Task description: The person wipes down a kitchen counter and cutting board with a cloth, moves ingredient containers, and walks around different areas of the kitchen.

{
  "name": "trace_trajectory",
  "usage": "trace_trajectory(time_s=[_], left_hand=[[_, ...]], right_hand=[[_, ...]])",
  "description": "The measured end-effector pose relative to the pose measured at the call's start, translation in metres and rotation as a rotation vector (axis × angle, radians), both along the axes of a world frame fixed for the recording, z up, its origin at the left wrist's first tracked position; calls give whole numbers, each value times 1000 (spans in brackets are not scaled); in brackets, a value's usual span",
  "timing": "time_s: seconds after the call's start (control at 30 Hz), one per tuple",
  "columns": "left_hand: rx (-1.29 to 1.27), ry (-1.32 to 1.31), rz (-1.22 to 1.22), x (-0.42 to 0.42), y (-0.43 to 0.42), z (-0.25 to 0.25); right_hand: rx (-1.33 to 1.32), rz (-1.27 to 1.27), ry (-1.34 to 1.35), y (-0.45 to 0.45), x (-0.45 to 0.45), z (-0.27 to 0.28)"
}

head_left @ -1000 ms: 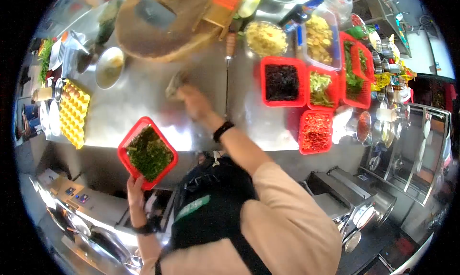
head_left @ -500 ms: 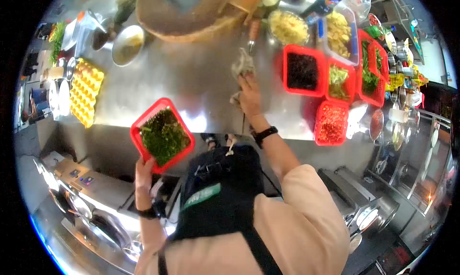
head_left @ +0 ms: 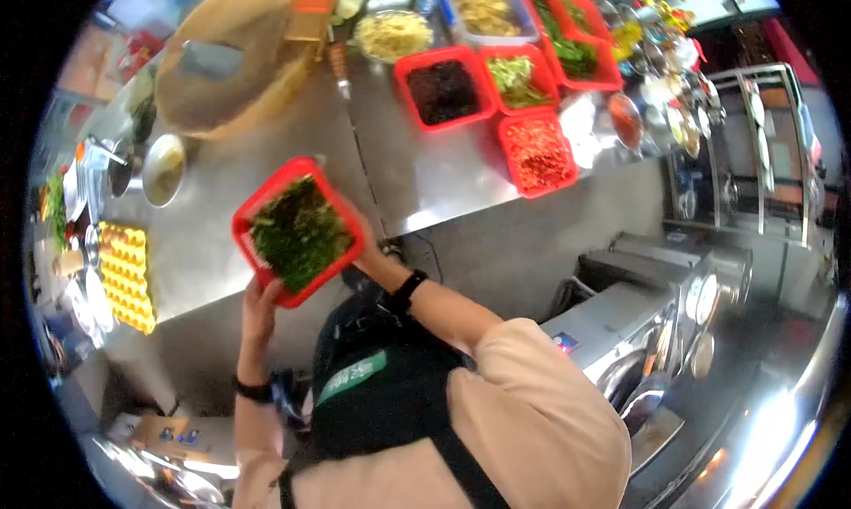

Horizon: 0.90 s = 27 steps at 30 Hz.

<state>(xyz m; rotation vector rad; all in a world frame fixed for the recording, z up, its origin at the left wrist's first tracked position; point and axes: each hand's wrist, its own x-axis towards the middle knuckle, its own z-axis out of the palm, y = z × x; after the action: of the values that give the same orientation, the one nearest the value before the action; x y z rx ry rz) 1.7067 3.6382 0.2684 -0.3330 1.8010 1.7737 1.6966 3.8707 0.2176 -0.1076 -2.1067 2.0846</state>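
My left hand (head_left: 260,307) grips the near corner of a red plastic basket (head_left: 245,250) filled with chopped green herbs (head_left: 306,234). The basket is held up over the front edge of the steel counter. My right hand (head_left: 365,243) is at the basket's right side, its fingers mostly hidden behind the rim, so what they hold cannot be made out. Farther right on the counter stand red baskets with a dark ingredient (head_left: 441,92), sliced green vegetables (head_left: 517,82) and chopped red chili (head_left: 537,152).
A round wooden board (head_left: 266,83) carries a cleaver (head_left: 211,60) at the back left. A metal bowl (head_left: 164,172) and a yellow egg tray (head_left: 127,278) are on the left. A wooden-handled tool (head_left: 339,64) lies behind the basket. Racks and a stove stand at the right.
My right hand, which moved a cloth rightward across the counter, has come back to the herb basket; the cloth is no longer visible. The view has turned, and the counter appears tilted.
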Motion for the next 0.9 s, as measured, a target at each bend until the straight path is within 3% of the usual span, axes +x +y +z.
trace_trajectory(time_s=[0.13, 0.2, 0.23, 0.3, 0.4, 0.43, 0.47, 0.53, 0.6, 0.63, 0.7, 0.77, 0.8, 0.83, 0.87, 0.9], left_hand=[[79, -16, -319, -15, 94, 10], [-16, -38, -478, -15, 141, 18], [-30, 11, -531, -13, 157, -4], [-104, 132, -618, -12, 193, -33], [-221, 220, -645, -13, 237, -35], [-291, -16, -675, -19, 248, 2], [-79, -81, -537, -13, 256, -39], [-151, -76, -638, -22, 269, -68], [-166, -74, -651, -38, 269, -36], [-160, -75, -694, -46, 272, -23], [-259, 15, -763, -56, 280, -39], [-370, 99, -792, -72, 271, -45], [-392, 325, -731, -69, 265, -43], [-412, 547, -665, -71, 253, -38], [-423, 542, -645, -74, 233, -34], [-274, 586, -594, -77, 206, -26]], right_hand=[[-34, 14, -105, 19, 50, 27], [-121, -9, -165, 16, 68, 12], [-210, -29, -192, 13, 75, -6], [-578, -89, -219, 18, 95, -72], [-1105, -181, -322, 25, 109, -106], [-1264, -200, -375, 40, 112, -110], [-1407, -218, -416, 52, 110, -112], [-1583, -247, -431, 58, 104, -120], [-1659, -268, -373, 56, 90, -138], [-1406, -111, -406, 58, 83, -138], [-1147, 53, -438, 63, 65, -120], [297, 234, -187, 65, 35, -92], [292, 257, -177, 67, 24, -88], [733, 315, -81, 64, 11, -87], [746, 319, -55, 60, 0, -91], [759, 324, -30, 56, -10, -97]])
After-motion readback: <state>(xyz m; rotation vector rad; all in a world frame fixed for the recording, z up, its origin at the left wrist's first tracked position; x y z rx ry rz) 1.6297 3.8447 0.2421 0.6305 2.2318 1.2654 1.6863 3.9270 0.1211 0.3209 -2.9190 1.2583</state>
